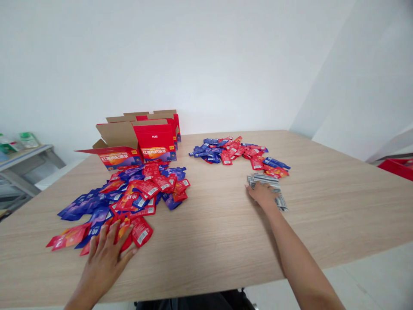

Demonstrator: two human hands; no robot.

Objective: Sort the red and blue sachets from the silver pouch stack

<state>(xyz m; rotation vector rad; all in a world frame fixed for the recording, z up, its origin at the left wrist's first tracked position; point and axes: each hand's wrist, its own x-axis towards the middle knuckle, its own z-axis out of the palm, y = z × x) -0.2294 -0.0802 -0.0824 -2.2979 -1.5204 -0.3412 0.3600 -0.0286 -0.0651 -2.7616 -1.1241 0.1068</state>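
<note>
My left hand [108,258] lies with fingers spread on the near edge of a heap of red and blue sachets [132,191], its fingertips touching red ones. To the right, my right hand [263,194] rests over a small stack of grey-and-white striped packets [269,180]. Its fingers are mostly hidden from me, so I cannot tell whether they grip the packets. Just beyond that hand lie an orange-red sachet [276,172] and blue sachets [276,163].
Open red cartons [158,144] with raised brown flaps stand at the back left, behind the heap. A second pile of red and blue sachets [230,150] lies at the table's far middle. Left of the wooden table [206,249] is a grey side table [26,155]. A red container [396,168] shows at far right.
</note>
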